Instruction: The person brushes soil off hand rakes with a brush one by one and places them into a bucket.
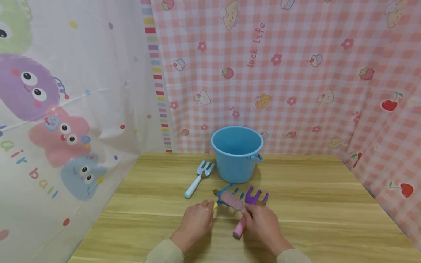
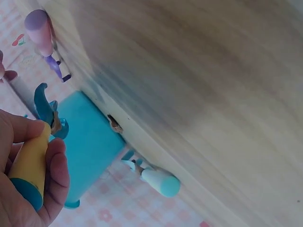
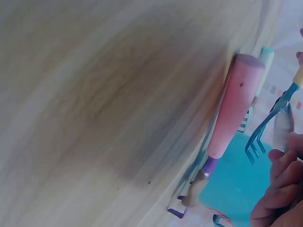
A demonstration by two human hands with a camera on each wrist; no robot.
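Rake, blue: blue rake (image 3: pixel 284 98) with a yellow handle, raised off the tabletop (image 1: pixel 312 190), tines pointing away from the person.
Left hand: left hand (image 1: pixel 197 219) wraps its fingers round the yellow handle.
Right hand: right hand (image 1: pixel 264 221) grips a pinkish brush (image 1: pixel 232 201) with a finely textured face.
Brush and rake: brush overlaps the blue rake's head; cannot tell whether they touch.
Rake, purple: purple rake (image 3: pixel 236 106), pink handle, lies on the tabletop below the right hand.
Fork: light blue fork (image 1: pixel 197 182) lies to the left, prongs near the bucket.
Brown clump: small brown clump (image 2: pixel 115 124) on the tabletop.
Bucket: blue bucket (image 1: pixel 238 170) upright behind the tools.
Backdrop: pink checked sheet (image 1: pixel 289 80) behind; white cartoon sheet (image 1: pixel 108 87) at left.
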